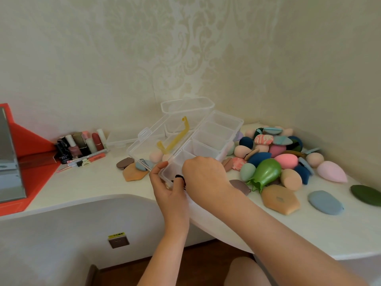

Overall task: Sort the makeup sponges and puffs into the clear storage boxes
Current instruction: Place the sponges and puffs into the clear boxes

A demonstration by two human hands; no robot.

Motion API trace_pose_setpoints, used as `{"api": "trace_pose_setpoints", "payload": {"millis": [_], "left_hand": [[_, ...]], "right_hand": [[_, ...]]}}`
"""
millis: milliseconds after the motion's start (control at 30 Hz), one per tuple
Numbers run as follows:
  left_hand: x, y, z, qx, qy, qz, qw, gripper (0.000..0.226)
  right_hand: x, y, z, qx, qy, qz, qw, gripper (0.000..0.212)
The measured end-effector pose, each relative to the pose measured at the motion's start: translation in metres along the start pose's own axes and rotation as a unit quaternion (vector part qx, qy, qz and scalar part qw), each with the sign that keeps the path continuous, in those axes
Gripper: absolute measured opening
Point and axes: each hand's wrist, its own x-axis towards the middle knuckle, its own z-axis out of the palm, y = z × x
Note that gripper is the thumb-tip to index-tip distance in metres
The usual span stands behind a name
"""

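Note:
A clear compartment box (214, 133) with several empty cells lies open on the white desk, its lid (148, 145) with a yellow handle (175, 137) tipped to the left. My left hand (165, 182) grips the box's near corner from below. My right hand (203, 174) curls over the nearest cell and pinches something small and dark at the front edge. A pile of coloured sponges and puffs (274, 153) lies to the right, among them a shiny green one (266, 172). A few puffs (132, 170) lie under the lid.
A second clear box (187, 108) stands behind against the wall. Nail polish bottles and lipsticks (80, 145) cluster at the left, beside a red stand with a mirror (12, 162). Flat puffs, orange (280, 199), blue (324, 202) and dark green (367, 195), lie near the desk's front edge.

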Motion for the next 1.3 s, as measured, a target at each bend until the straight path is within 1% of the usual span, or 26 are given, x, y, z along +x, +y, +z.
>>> {"api": "trace_pose_setpoints", "payload": {"millis": [100,167,200,267,300,333,367,400,467,500,533,600,667,733,833,1033,1133,1200,1233,1300], "left_hand": [[-0.002,0.001,-0.001,-0.001,-0.002,0.001,1.0,0.054],[-0.003,0.0,-0.001,0.0,-0.006,0.009,1.0,0.05],[-0.003,0.0,-0.001,-0.004,-0.01,0.017,1.0,0.046],[-0.003,0.0,-0.001,-0.028,-0.013,0.023,0.999,0.035],[-0.003,0.0,-0.001,-0.043,-0.011,0.019,0.999,0.033],[-0.002,-0.001,-0.001,-0.053,-0.01,0.013,0.998,0.032],[-0.001,-0.001,-0.002,-0.059,-0.011,0.009,0.998,0.032],[0.0,-0.002,-0.002,-0.061,-0.012,0.008,0.998,0.032],[0.0,-0.002,-0.003,-0.063,-0.016,0.009,0.998,0.036],[0.0,-0.002,-0.003,-0.063,-0.018,0.011,0.998,0.037],[0.0,-0.002,-0.003,-0.061,-0.021,0.014,0.998,0.038],[-0.001,-0.003,-0.003,-0.059,-0.026,0.017,0.998,0.039],[0.0,-0.004,-0.004,-0.065,-0.025,0.016,0.997,0.04],[0.001,-0.004,-0.003,-0.076,-0.023,0.012,0.997,0.039],[0.001,-0.004,-0.003,-0.083,-0.027,0.014,0.996,0.036],[0.001,-0.004,-0.003,-0.128,-0.029,0.002,0.991,0.036],[0.0,0.0,-0.001,-0.151,-0.023,-0.004,0.988,0.036],[0.0,0.002,0.0,-0.158,-0.019,-0.009,0.987,0.037],[0.0,0.002,-0.001,-0.158,-0.018,-0.012,0.987,0.038],[0.001,0.001,-0.002,-0.153,-0.018,-0.015,0.988,0.039]], "right_hand": [[0.005,0.003,0.0,0.018,-0.01,-0.008,1.0,0.036],[0.0,0.01,-0.005,0.047,0.007,-0.039,0.998,0.023],[-0.003,0.017,-0.008,0.06,0.019,-0.062,0.996,0.024],[-0.011,0.033,-0.018,0.088,0.055,-0.079,0.992,0.035],[-0.012,0.043,-0.024,0.104,0.083,-0.059,0.989,0.039],[-0.011,0.056,-0.029,0.108,0.107,-0.017,0.988,0.041],[-0.008,0.073,-0.032,0.098,0.123,0.041,0.987,0.041],[-0.003,0.093,-0.032,0.089,0.123,0.104,0.983,0.038],[0.008,0.13,-0.024,0.088,0.09,0.205,0.971,0.022],[0.012,0.143,-0.018,0.083,0.064,0.233,0.967,0.016],[0.015,0.152,-0.01,0.074,0.028,0.242,0.967,0.019],[0.019,0.161,0.008,0.059,-0.035,0.23,0.971,0.029],[0.021,0.161,0.02,0.076,-0.06,0.229,0.969,0.029],[0.025,0.162,0.028,0.09,-0.054,0.242,0.965,0.027],[0.031,0.162,0.031,0.076,-0.049,0.252,0.964,0.021],[0.029,0.156,0.02,0.056,0.041,0.26,0.963,0.015],[0.014,0.145,-0.003,0.053,0.135,0.224,0.964,0.019],[0.003,0.126,-0.022,0.126,0.189,0.185,0.956,0.018],[-0.003,0.113,-0.031,0.176,0.198,0.161,0.951,0.017],[-0.012,0.085,-0.041,0.249,0.181,0.109,0.945,0.016]]}}
